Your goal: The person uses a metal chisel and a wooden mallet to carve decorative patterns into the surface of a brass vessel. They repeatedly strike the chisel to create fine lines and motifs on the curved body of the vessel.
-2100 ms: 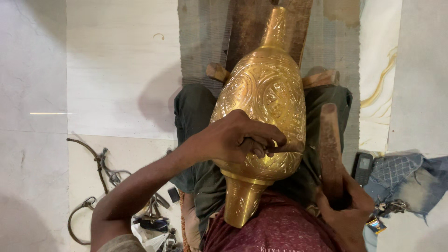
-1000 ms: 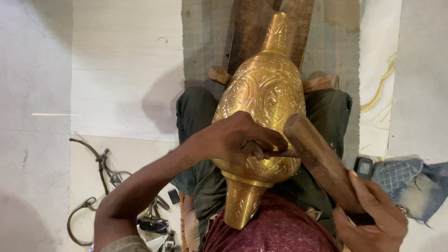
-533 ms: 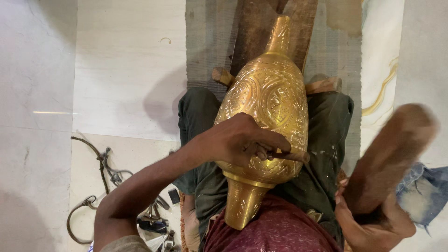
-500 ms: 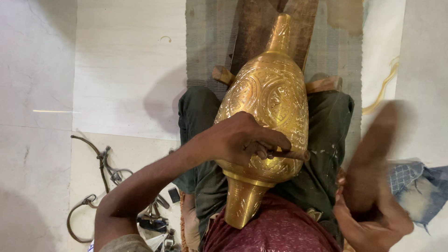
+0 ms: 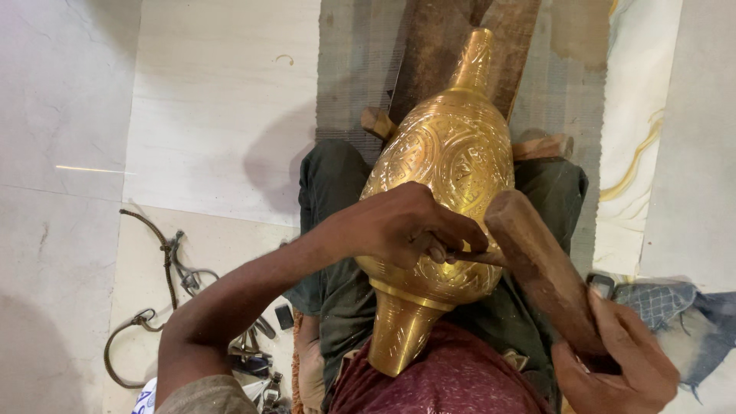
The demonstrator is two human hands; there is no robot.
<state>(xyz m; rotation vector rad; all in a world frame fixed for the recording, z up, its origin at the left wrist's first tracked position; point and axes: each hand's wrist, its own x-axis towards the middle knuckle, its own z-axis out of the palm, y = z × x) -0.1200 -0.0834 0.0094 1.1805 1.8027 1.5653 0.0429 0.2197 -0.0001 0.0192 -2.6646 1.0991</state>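
Note:
A large engraved brass vase (image 5: 448, 165) lies across my lap, its neck pointing away from me and its foot toward my chest. My left hand (image 5: 402, 226) rests on the vase's belly and pinches a thin metal chisel (image 5: 471, 254) against the surface. My right hand (image 5: 617, 364) grips a thick wooden mallet (image 5: 540, 268) by its lower end. The mallet's head is down at the chisel's end, beside the vase's right flank.
A wooden beam (image 5: 445, 46) runs under the vase on a grey mat (image 5: 349, 69). Bent wire and small metal tools (image 5: 184, 276) lie on the pale tile floor at the left. Blue cloth (image 5: 675, 307) and a dark small object sit at the right.
The mallet was raised up and to the right half a second ago; it has now swung back down to the chisel. My left hand and the vase have stayed put.

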